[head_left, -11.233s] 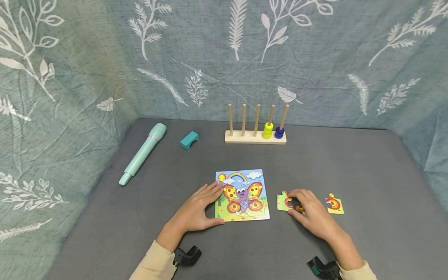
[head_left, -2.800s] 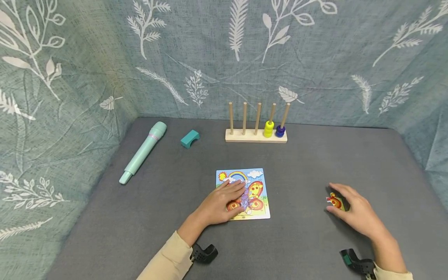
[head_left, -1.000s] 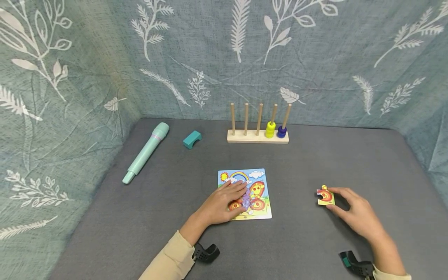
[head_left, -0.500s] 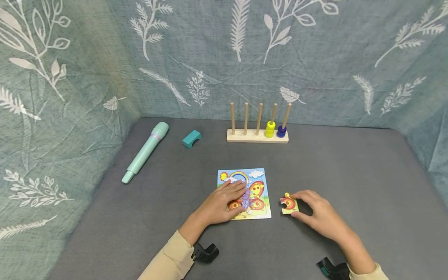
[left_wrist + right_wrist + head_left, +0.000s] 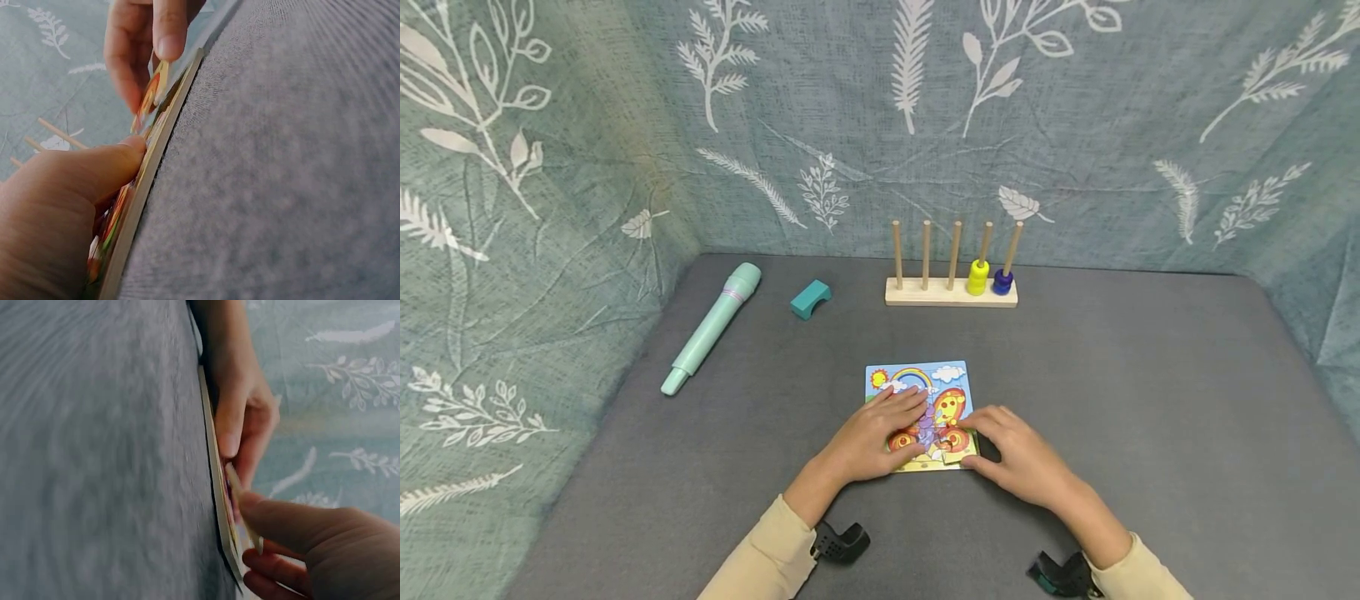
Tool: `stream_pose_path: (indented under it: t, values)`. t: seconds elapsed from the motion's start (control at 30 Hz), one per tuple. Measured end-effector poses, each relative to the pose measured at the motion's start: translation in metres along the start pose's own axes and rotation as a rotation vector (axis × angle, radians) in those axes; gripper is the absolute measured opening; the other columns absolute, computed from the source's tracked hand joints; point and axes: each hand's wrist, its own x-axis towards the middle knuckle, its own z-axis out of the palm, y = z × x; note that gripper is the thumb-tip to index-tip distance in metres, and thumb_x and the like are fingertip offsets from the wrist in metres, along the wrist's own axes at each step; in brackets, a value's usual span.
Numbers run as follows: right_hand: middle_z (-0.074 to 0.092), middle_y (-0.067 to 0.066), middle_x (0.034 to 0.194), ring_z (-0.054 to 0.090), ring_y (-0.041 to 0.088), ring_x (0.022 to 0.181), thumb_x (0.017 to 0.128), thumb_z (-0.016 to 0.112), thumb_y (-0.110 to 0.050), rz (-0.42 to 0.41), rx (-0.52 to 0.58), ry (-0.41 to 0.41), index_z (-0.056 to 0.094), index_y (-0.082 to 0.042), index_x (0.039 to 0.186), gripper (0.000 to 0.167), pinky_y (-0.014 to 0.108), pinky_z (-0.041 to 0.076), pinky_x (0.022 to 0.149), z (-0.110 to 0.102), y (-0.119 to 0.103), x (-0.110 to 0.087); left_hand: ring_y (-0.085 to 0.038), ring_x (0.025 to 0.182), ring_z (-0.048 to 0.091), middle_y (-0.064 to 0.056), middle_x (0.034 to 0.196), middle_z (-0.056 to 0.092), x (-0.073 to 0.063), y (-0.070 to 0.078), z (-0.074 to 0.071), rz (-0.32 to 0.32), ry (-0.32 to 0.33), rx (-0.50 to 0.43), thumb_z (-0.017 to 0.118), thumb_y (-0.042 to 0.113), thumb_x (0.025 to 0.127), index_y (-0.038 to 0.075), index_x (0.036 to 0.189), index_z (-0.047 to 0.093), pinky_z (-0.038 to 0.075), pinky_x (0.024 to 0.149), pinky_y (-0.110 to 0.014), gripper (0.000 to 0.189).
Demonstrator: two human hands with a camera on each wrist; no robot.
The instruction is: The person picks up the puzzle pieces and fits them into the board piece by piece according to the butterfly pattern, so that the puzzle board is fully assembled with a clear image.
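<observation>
A square butterfly jigsaw puzzle (image 5: pixel 951 372) lies on the grey table, centre front in the head view. My left hand (image 5: pixel 867 437) rests over its left half with fingers extended, hiding part of the picture. Between the thumb and fingers of my right hand (image 5: pixel 1026 458) is a puzzle piece (image 5: pixel 957 455) with a red-orange swirl, over the puzzle's lower right corner. The left wrist view shows this piece (image 5: pixel 152 95) tilted above the puzzle's surface, close to the left thumb. In the right wrist view, the piece (image 5: pixel 234 479) appears edge-on beside the pale rim.
Behind the puzzle stands a wooden peg stacker (image 5: pixel 925 293) with yellow and dark blue rings on two pegs. A teal arch block (image 5: pixel 810 298) and a mint-green microphone-shaped toy (image 5: pixel 711 331) lie at the back left. A leaf-patterned cloth (image 5: pixel 850 108) hangs behind the table.
My right hand has picked the swirl piece up from the table's right and carried it left over the puzzle. Earlier, my left hand shifted from the puzzle's left edge onto its picture.
</observation>
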Motion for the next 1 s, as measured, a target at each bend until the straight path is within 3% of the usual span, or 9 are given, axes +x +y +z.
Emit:
stream_pose_path:
  t: [0.43, 0.73, 1.0]
  values:
    - [0.059, 0.002, 0.113, 0.055, 0.018, 0.105, 0.078, 0.079, -0.023, 0.035, -0.021, 0.003, 0.067, -0.009, 0.113, 0.040, 0.038, 0.051, 0.091, 0.0081, -0.0022, 0.0047, -0.018, 0.137, 0.040, -0.006, 0.144, 0.047, 0.0007, -0.0001, -0.0010, 0.012, 0.010, 0.007, 0.063, 0.038, 0.089, 0.005, 0.137, 0.051, 0.027, 0.118, -0.042, 0.059]
    - [0.059, 0.003, 0.115, 0.054, 0.018, 0.106, 0.079, 0.077, -0.025, 0.009, -0.004, 0.014, 0.067, -0.009, 0.111, 0.037, 0.037, 0.050, 0.092, 0.0093, -0.0005, 0.0042, -0.018, 0.137, 0.040, -0.006, 0.144, 0.048, 0.0015, -0.0010, 0.0004, 0.007, 0.003, 0.015, 0.062, 0.039, 0.089, 0.006, 0.137, 0.051, 0.026, 0.118, -0.041, 0.059]
    - [0.061, 0.003, 0.111, 0.057, 0.021, 0.104, 0.079, 0.077, -0.025, 0.019, -0.099, 0.039, 0.070, -0.009, 0.104, 0.031, 0.040, 0.051, 0.089, 0.0112, -0.0080, 0.0037, -0.018, 0.137, 0.039, -0.006, 0.144, 0.048, 0.0007, -0.0007, 0.0006, 0.006, -0.006, 0.021, 0.061, 0.039, 0.090, 0.006, 0.137, 0.050, 0.027, 0.118, -0.041, 0.059]
